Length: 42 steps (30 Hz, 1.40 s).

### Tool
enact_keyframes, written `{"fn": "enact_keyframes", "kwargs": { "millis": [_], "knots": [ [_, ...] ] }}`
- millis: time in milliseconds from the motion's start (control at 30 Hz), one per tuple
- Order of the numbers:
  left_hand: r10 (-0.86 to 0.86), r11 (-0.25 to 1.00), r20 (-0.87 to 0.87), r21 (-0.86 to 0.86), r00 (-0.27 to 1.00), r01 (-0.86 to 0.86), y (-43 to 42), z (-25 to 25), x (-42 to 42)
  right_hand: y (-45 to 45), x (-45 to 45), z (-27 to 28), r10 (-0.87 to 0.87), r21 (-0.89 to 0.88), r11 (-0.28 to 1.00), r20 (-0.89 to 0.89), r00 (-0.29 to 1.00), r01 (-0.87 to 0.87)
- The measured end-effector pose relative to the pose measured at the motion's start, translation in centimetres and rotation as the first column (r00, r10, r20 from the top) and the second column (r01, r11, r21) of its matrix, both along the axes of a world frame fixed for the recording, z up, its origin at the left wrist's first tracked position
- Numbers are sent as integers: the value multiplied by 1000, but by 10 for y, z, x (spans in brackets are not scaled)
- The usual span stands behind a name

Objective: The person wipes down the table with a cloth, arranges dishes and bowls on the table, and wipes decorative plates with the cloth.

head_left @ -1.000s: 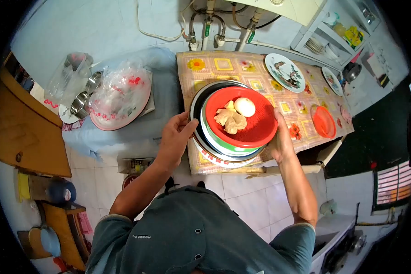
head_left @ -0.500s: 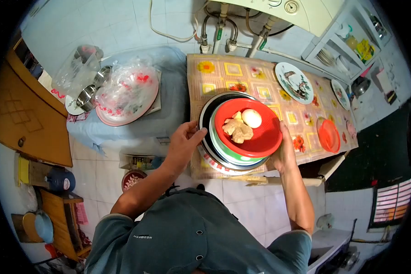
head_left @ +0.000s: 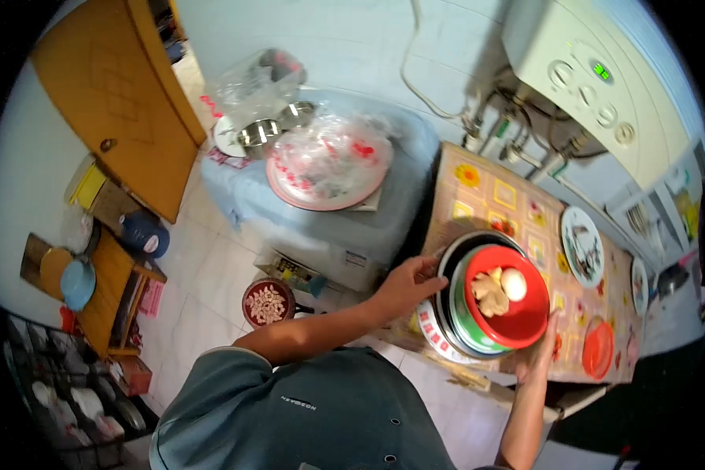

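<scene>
A nested stack of bowls stands over the patterned table, tilted in this view. On top is a red plastic basket [head_left: 531,317] with a piece of ginger [head_left: 490,299] and a round white egg-like thing [head_left: 513,284] in it. Beneath lie a green bowl [head_left: 471,330] and a wide black basin [head_left: 456,252]. My left hand [head_left: 412,283] grips the basin's left rim, thumb on top. At the stack's lower right, my right hand [head_left: 538,352] is pressed around the side, its fingers partly hidden. Under the stack, a white plate with red marks [head_left: 431,333] shows at the edge.
Two picture plates, one a fish-like design plate [head_left: 582,247], and an orange-red bowl [head_left: 598,348] lie on the table to the right. Left stands a blue-covered surface [head_left: 407,176] with a bag-covered tray [head_left: 329,200] and metal bowls. A pan [head_left: 268,304] is on the floor.
My view has turned to the left, so the table and stack appear further right and lower. Both hands keep their hold on the stack. More of the door and floor shows.
</scene>
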State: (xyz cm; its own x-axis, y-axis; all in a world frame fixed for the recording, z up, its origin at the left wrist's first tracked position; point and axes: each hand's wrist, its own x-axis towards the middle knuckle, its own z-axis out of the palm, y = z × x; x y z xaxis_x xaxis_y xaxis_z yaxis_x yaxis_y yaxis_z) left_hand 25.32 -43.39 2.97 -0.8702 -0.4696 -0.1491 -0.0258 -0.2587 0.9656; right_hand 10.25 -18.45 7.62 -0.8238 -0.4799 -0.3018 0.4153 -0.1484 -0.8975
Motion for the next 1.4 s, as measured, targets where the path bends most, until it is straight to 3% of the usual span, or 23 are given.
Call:
{"fn": "enact_keyframes", "kwargs": {
  "millis": [100,233,300,367,400,433,467,500,533,600,700,800,933,1000,1067,1100,1133,1200,1233,1267,1333,1400],
  "knots": [
    [-31,999,13,28,999,31,-6,-5,9,1,0,0,4,4,1000,24,1000,-4],
    [101,989,-28,110,994,-97,-52,-19,32,8,-4,-7,-266,176,924,-345,900,340],
    [325,946,21,-16,945,-325,-107,-16,51,13,-2,5,-291,221,866,-507,811,449],
    [579,783,-147,-171,802,-597,-200,-38,69,16,1,21,-321,175,852,-571,756,493],
    [650,719,-283,-74,706,-691,-246,-33,84,24,-4,20,-354,108,848,-612,707,519],
    [718,643,-293,-69,631,-763,-293,-25,102,20,6,33,-256,153,869,-674,693,470],
    [824,548,-199,37,531,-836,-329,-11,117,15,22,51,-156,200,883,-726,669,424],
    [886,451,-157,70,437,-890,-367,-2,130,-7,44,70,-203,128,889,-751,629,440],
    [901,428,-133,114,413,-897,-402,5,142,-19,55,81,-154,78,933,-794,587,351],
    [900,433,-109,95,423,-896,-471,-1,155,-43,68,89,-148,63,945,-791,593,320],
    [867,491,84,19,491,-871,-519,2,157,-91,85,96,6,135,967,-859,512,216],
    [805,586,157,-61,572,-808,-569,-28,149,-133,110,108,249,370,910,-846,472,184],
    [805,593,76,-138,589,-793,-582,-39,149,-165,119,122,483,567,817,-773,413,107],
    [784,620,78,-130,616,-774,-579,-29,155,-174,120,116,450,526,834,-823,346,166],
    [764,644,74,-127,641,-754,-585,-26,162,-157,114,103,455,559,825,-748,483,89],
    [779,625,23,-94,626,-775,-591,-27,167,-173,121,109,383,512,845,-780,495,152],
    [792,607,-28,-58,609,-792,-588,-19,166,-176,120,113,374,508,846,-781,500,161],
    [772,628,-91,-40,629,-777,-581,4,168,-175,115,120,515,645,761,-665,541,67],
    [746,653,-90,-90,659,-752,-581,14,171,-182,115,117,408,569,811,-719,563,138],
    [714,682,-85,-137,695,-718,-579,23,171,-182,109,122,467,596,800,-693,550,72],
    [605,769,-97,-187,791,-611,-550,55,163,-177,95,120,538,636,765,-717,443,103],
    [512,833,-81,-198,855,-517,-508,85,140,-177,87,132,598,724,682,-633,492,103]
  ]
}}
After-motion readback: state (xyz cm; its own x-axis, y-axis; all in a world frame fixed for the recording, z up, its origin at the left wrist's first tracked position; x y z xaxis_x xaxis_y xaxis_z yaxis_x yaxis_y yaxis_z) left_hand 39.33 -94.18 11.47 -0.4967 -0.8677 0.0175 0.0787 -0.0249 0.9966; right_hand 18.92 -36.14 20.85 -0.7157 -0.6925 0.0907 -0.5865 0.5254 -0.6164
